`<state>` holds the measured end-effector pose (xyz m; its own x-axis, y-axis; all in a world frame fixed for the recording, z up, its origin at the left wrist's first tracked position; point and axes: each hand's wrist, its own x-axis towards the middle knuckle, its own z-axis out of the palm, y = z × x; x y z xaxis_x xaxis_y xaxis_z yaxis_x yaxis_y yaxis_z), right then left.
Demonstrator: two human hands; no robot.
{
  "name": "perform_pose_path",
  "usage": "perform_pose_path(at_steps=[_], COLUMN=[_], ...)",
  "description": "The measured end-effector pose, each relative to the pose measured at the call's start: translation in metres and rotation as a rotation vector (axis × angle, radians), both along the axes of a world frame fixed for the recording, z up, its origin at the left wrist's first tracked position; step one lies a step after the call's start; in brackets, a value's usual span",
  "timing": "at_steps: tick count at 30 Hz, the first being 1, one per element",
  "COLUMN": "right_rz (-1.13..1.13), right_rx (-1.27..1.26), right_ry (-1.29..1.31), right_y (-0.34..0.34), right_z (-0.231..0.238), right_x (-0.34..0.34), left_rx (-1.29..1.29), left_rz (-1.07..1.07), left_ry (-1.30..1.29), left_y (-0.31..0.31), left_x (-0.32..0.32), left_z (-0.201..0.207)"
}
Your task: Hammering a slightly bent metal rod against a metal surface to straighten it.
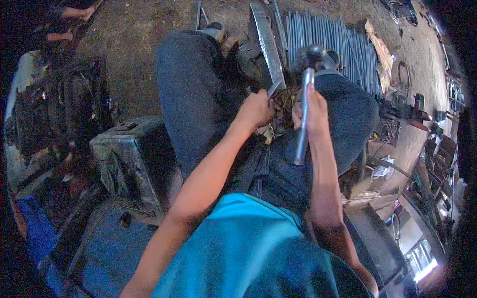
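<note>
My left hand point(257, 110) is closed around the narrow end of a long, flat metal blade point(268, 47), which reaches away from me between my knees. The blade's surface looks hammered and uneven. In my right hand point(316, 113) is a hammer point(301, 134), gripped partway along its shiny metal handle. Its dark head is up at the far end, above my right knee, and the handle's butt points back toward me. The head is apart from the blade. Below and between my hands there is dark clutter that I cannot make out.
A bundle of thin metal rods point(323, 32) lies on the ground ahead to the right, beside a strip of wood point(380, 54). At my left stands a worn dark box point(126, 154). Metal scraps and tools lie along the right. Another person's foot point(79, 12) shows at the upper left.
</note>
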<state>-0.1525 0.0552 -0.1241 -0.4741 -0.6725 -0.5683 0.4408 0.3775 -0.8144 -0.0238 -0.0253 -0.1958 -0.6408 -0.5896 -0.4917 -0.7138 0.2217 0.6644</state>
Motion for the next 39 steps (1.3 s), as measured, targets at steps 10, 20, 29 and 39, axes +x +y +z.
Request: perform_pose_path(at_steps=[10,20,29,39], right_rz=[0.046,-0.103,-0.013,0.013], right_rx=[-0.565,0.011,-0.614,0.200], right_ry=[0.130,-0.187,0.061,0.043], right_y=[-0.008,0.014,-0.011,0.017], right_z=[0.075,-0.034,0.094,-0.047], right_x=[-0.015,0.001,-0.029,0.010], left_rx=[0.153,0.413,0.464,0.352], left_rz=[0.090,0.237,0.170,0.217], left_ry=[-0.052,0.023,-0.067,0.181], left_y=[-0.010,-0.014,-0.018,-0.009], left_x=[-0.008,-0.009,-0.011,-0.007], left_z=[-0.013,-0.021,-0.002,-0.028])
